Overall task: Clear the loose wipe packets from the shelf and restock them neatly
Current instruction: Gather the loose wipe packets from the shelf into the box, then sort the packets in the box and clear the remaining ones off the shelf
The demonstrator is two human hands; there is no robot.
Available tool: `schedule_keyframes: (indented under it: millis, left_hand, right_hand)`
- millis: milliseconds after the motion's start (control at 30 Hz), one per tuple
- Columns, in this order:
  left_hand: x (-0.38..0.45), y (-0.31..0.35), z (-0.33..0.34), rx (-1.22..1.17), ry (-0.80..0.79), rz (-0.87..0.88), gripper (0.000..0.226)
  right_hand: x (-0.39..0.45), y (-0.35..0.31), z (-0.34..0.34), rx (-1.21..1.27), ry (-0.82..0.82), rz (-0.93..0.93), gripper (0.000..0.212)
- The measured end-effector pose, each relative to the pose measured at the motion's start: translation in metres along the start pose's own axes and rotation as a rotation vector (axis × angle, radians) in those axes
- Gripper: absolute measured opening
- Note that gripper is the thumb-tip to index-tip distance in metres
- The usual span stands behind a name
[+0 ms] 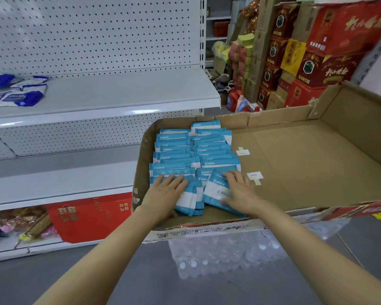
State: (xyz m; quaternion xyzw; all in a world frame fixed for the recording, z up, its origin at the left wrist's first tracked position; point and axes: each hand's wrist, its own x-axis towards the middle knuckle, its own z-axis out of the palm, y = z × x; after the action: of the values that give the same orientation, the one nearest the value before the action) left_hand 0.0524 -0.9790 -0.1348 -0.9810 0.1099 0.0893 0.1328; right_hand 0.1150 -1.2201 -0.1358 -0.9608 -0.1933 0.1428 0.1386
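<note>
both hands, left hand (166, 191) and right hand (240, 191), lie flat-fingered on glossy blue wipe packets (194, 150) in cardboard tray (306, 164).

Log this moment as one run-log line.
left hand: flat on wipe packets | right hand: on tilted packet | cardboard box: two rows | shelf: mostly bare

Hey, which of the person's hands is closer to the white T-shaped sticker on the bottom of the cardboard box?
Right. The right hand rests on the wipe packets just left of the nearer white sticker. The left hand lies flat on packets farther left, near the cardboard box wall.
</note>
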Motion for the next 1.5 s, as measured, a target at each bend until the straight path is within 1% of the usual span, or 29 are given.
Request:
schedule_keyframes:
  millis: [33, 67, 100, 133, 167, 267, 333, 500, 567, 633, 700, 767, 800, 867, 900, 967, 1033, 1067, 1167, 1200, 1333, 1400, 1500]
  left_hand:
    - [0.001, -0.003, -0.001, -0.001, 0.019, 0.011, 0.103]
    - [-0.001, -0.003, -0.001, -0.02, 0.027, 0.002, 0.105]
    - [-0.002, -0.001, 0.002, -0.051, 0.03, -0.022, 0.106]
    - [-0.005, 0.002, 0.005, -0.08, 0.03, -0.056, 0.107]
    - [-0.007, 0.007, 0.008, -0.094, 0.029, -0.1, 0.107]
    - [-0.01, 0.021, 0.009, -0.092, 0.032, -0.246, 0.107]
    - [-0.01, 0.02, 0.008, -0.112, 0.025, -0.291, 0.107]
    - [-0.014, 0.005, 0.005, -0.214, -0.023, -0.225, 0.121]
    - [-0.018, -0.003, 0.0, -0.3, -0.022, -0.2, 0.121]
    - [-0.026, -0.017, -0.007, -0.348, 0.02, -0.189, 0.112]
    - [-0.03, -0.023, -0.015, -0.377, 0.082, -0.161, 0.096]
    - [-0.042, -0.04, -0.02, -0.398, 0.165, -0.175, 0.076]
    - [-0.049, -0.051, -0.021, -0.408, 0.212, -0.195, 0.067]
    - [-0.064, -0.075, -0.024, -0.432, 0.306, -0.248, 0.052]
    - [-0.075, -0.09, -0.024, -0.447, 0.347, -0.284, 0.049]
    - [-0.098, -0.12, -0.023, -0.472, 0.4, -0.355, 0.048]
    - [-0.122, -0.15, -0.022, -0.465, 0.452, -0.407, 0.047]
    - [-0.135, -0.167, -0.02, -0.456, 0.474, -0.433, 0.047]
    - [-0.173, -0.218, -0.015, -0.434, 0.503, -0.506, 0.047]
    - [-0.184, -0.233, -0.012, -0.425, 0.507, -0.522, 0.047]
    - [-0.236, -0.298, 0.006, -0.393, 0.517, -0.577, 0.048]
    - [-0.261, -0.327, 0.017, -0.363, 0.523, -0.604, 0.047]
    - [-0.294, -0.369, 0.036, -0.347, 0.52, -0.652, 0.046]
  right_hand:
    - [-0.001, -0.002, 0.003, -0.02, -0.079, -0.042, 0.102]
    - [-0.001, -0.003, 0.005, -0.08, -0.142, -0.076, 0.117]
    - [-0.002, -0.003, 0.006, -0.148, -0.171, -0.106, 0.124]
    - [0.0, -0.001, 0.007, -0.199, -0.162, -0.138, 0.126]
    - [0.002, 0.0, 0.007, -0.227, -0.118, -0.179, 0.123]
    - [0.011, 0.002, 0.0, -0.275, 0.063, -0.332, 0.105]
    - [0.014, -0.004, -0.007, -0.234, 0.084, -0.327, 0.101]
    - [0.004, -0.019, -0.001, -0.218, 0.027, -0.281, 0.11]
    - [0.002, -0.021, -0.003, -0.147, -0.009, -0.235, 0.113]
    - [0.0, -0.033, -0.009, -0.068, -0.001, -0.2, 0.104]
    - [-0.003, -0.043, -0.017, -0.045, 0.073, -0.188, 0.079]
    - [-0.003, -0.069, -0.023, -0.037, 0.18, -0.201, 0.056]
    - [-0.001, -0.084, -0.025, -0.017, 0.243, -0.212, 0.051]
    - [0.004, -0.116, -0.029, 0.044, 0.366, -0.275, 0.05]
    - [0.008, -0.136, -0.028, 0.061, 0.411, -0.322, 0.046]
    - [0.015, -0.175, -0.025, 0.086, 0.479, -0.4, 0.032]
    - [0.02, -0.217, -0.021, 0.103, 0.534, -0.474, 0.023]
    - [0.023, -0.24, -0.019, 0.106, 0.55, -0.508, 0.023]
    - [0.035, -0.303, -0.009, 0.124, 0.554, -0.588, 0.038]
    - [0.038, -0.322, -0.006, 0.136, 0.544, -0.602, 0.038]
    - [0.052, -0.406, 0.011, 0.17, 0.557, -0.688, 0.029]
    - [0.06, -0.445, 0.019, 0.182, 0.536, -0.706, 0.025]
    - [0.074, -0.499, 0.034, 0.19, 0.492, -0.734, 0.028]
